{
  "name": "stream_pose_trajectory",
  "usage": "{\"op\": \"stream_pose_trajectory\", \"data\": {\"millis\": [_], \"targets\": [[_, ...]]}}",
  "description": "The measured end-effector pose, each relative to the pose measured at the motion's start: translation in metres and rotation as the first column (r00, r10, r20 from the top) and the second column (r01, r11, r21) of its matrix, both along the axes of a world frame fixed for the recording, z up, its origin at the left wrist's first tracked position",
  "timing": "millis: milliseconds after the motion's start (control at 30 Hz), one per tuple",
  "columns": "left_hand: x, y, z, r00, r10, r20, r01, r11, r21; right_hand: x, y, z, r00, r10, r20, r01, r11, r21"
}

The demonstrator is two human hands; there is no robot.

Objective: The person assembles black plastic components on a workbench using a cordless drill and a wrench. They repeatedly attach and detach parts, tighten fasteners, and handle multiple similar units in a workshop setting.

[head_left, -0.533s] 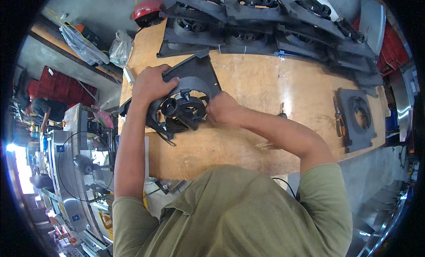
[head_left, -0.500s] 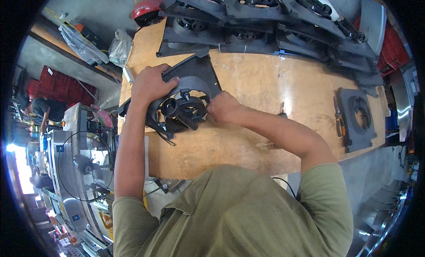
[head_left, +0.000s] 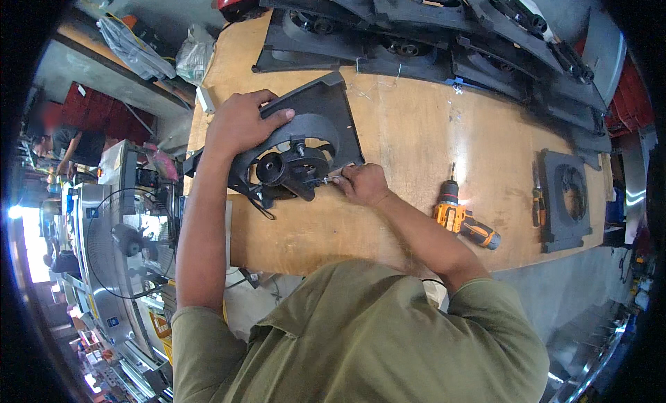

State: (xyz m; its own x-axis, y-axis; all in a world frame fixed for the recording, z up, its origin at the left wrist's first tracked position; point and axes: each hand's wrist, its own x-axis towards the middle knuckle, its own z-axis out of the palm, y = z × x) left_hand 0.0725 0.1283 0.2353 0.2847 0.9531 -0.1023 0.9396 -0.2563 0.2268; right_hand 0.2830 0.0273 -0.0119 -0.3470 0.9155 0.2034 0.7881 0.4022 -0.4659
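A black plastic panel (head_left: 325, 110) with a large round opening lies tilted on the wooden table, left of the middle. Fixed in the opening is a black assembly (head_left: 288, 170) with a round cup-like part and small metal fittings. My left hand (head_left: 243, 129) clasps the panel's upper left edge, thumb on its face. At the opening's right side, my right hand (head_left: 365, 184) pinches a thin metal piece (head_left: 336, 177), whose other end meets the assembly. Its exact kind is too small to tell. A cable loop hangs at the panel's lower left.
An orange and black cordless drill (head_left: 454, 217) lies right of my right forearm. Farther right are a pliers-like tool with orange handles (head_left: 538, 205) and another black panel (head_left: 565, 226). Stacked panels (head_left: 409, 59) line the table's far side. A person (head_left: 76, 146) stands at the left.
My right hand has drawn back slightly and turned, showing the thin metal piece. The right forearm has dropped lower, uncovering the drill. My left hand keeps its hold; the whole view has shifted a little.
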Motion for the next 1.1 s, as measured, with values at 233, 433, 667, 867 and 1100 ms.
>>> {"op": "stream_pose_trajectory", "data": {"millis": [233, 433, 667, 867, 1100], "targets": [[-0.005, 0.007, -0.006, 1.0, -0.025, 0.007, 0.025, 0.998, 0.05, 0.01, 0.003, 0.043, 0.964, 0.12, 0.236, -0.065, 0.971, -0.23], [-0.005, 0.014, -0.007, 0.999, -0.024, -0.031, 0.026, 0.998, 0.063, -0.006, 0.02, 0.09, 0.917, 0.229, 0.326, -0.165, 0.963, -0.212], [-0.004, 0.013, -0.009, 0.999, -0.019, -0.026, 0.021, 0.998, 0.054, -0.021, 0.019, 0.098, 0.943, 0.206, 0.26, -0.2, 0.978, -0.053], [-0.008, 0.01, -0.01, 0.997, -0.073, 0.005, 0.072, 0.991, 0.11, -0.016, 0.015, 0.101, 0.893, 0.246, 0.376, -0.185, 0.964, -0.191], [-0.012, 0.008, -0.014, 0.997, -0.05, 0.054, 0.045, 0.995, 0.085, -0.011, 0.013, 0.068, 0.891, 0.15, 0.429, -0.116, 0.988, -0.103]]}}
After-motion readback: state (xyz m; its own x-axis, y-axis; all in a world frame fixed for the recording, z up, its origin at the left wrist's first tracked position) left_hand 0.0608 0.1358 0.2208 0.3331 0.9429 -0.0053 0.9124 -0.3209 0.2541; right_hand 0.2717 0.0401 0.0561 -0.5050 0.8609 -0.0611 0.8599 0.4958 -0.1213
